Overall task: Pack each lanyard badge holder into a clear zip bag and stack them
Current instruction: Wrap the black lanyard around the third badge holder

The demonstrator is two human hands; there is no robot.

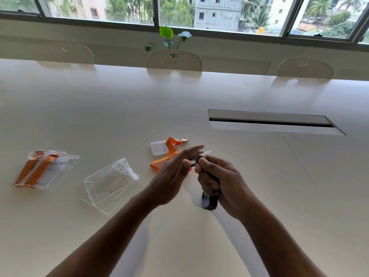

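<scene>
My right hand is shut on a black lanyard, whose loop hangs below the fist; a clear badge holder tip pokes out above the fingers. My left hand is beside it, thumb touching the lanyard's top end, fingers stretched and blurred. Behind my hands an orange lanyard with a clear badge holder lies loose on the table. Left of my hands sits a small pile of empty clear zip bags. At the far left lies a stack of packed zip bags with orange lanyards inside.
The white table has a long cable slot at the right. Three white chairs stand along the far edge, with a green plant and windows behind.
</scene>
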